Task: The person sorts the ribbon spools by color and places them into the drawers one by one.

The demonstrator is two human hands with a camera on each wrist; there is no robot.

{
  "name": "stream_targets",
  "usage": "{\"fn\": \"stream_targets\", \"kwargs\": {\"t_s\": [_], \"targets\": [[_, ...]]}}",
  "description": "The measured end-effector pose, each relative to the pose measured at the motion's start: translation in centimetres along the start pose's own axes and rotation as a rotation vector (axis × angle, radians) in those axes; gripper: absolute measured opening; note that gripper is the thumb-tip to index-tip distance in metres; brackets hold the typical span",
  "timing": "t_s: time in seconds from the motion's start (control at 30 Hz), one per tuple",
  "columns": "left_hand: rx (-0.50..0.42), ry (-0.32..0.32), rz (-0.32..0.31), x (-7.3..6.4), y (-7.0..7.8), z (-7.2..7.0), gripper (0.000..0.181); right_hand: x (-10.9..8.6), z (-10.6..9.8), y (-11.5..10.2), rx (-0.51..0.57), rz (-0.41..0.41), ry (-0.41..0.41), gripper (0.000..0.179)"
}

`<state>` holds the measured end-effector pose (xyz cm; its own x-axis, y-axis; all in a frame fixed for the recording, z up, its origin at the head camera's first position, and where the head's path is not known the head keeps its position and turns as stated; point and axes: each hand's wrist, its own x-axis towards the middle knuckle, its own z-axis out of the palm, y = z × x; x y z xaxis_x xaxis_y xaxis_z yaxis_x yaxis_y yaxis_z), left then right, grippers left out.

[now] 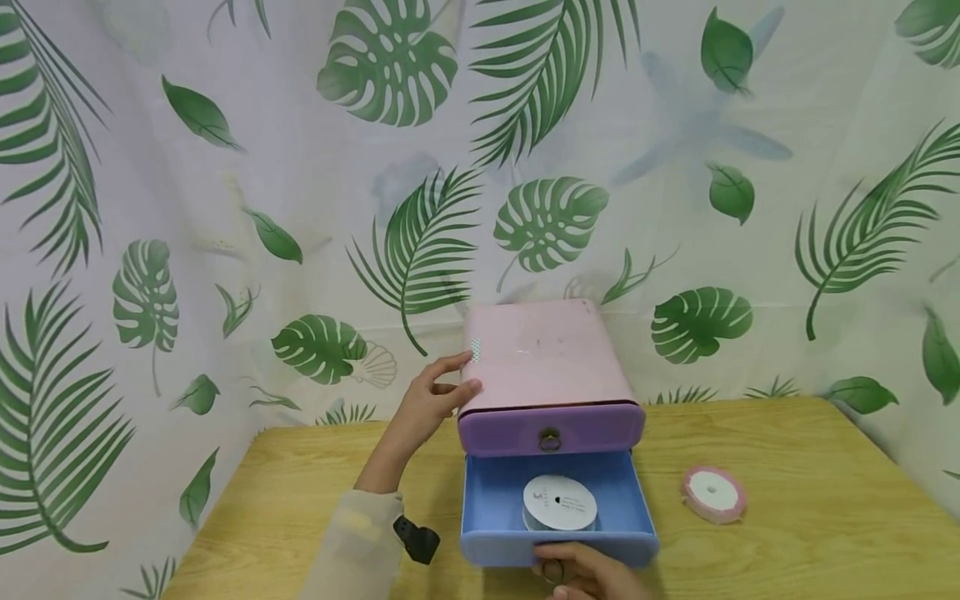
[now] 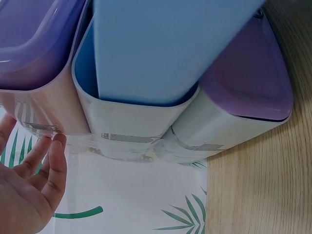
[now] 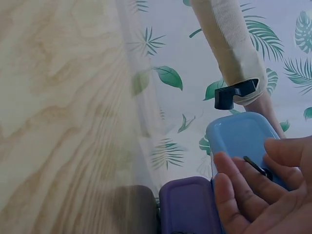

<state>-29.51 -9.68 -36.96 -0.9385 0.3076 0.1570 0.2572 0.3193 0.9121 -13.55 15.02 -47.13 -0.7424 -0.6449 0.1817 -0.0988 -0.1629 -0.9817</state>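
Note:
A small drawer unit [image 1: 540, 350] with a pink top stands on the table. Its upper purple drawer [image 1: 495, 433] is closed, while the blue drawer [image 1: 480, 492] below is pulled well out. Inside the blue drawer lies a white ribbon spool [image 1: 558, 502]. My left hand [image 1: 435, 396] rests its fingers and thumb against the left edge of the pink top; the left wrist view shows its fingertips [image 2: 58, 141] at the pink casing. At the blue front, my right hand [image 1: 592, 571] holds the metal ring pull [image 3: 256, 167] among its fingers, thumb alongside.
A pink-and-white ribbon spool [image 1: 714, 493] lies on the wooden table [image 1: 810, 467] right of the unit. Another purple drawer [image 2: 248, 73] shows beneath the blue one. A leaf-patterned cloth [image 1: 540, 150] hangs close behind the unit.

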Motion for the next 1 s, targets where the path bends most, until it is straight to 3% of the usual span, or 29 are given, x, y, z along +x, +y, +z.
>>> {"fn": "stream_targets", "kwargs": {"t_s": [0.13,0.27,0.37,0.77,1.0], "targets": [[0.003,-0.003,0.004,0.0,0.0,-0.1,0.053,0.6,0.3,-0.5,0.018,-0.03,0.079,0.049],[0.0,-0.004,0.002,0.0,0.0,-0.2,0.053,1.4,0.0,-0.8,-0.074,-0.134,0.108,0.044],[0.004,-0.003,0.002,0.1,0.0,-0.2,0.053,1.8,-0.4,-0.9,-0.137,-0.16,0.139,0.041],[-0.011,-0.027,0.007,0.1,0.0,-0.1,0.052,3.5,-1.3,-1.8,-0.257,-0.079,0.298,0.038],[-0.009,-0.028,0.01,0.1,0.0,-0.3,0.051,4.8,-2.0,-2.1,-0.305,-0.016,0.344,0.037]]}}
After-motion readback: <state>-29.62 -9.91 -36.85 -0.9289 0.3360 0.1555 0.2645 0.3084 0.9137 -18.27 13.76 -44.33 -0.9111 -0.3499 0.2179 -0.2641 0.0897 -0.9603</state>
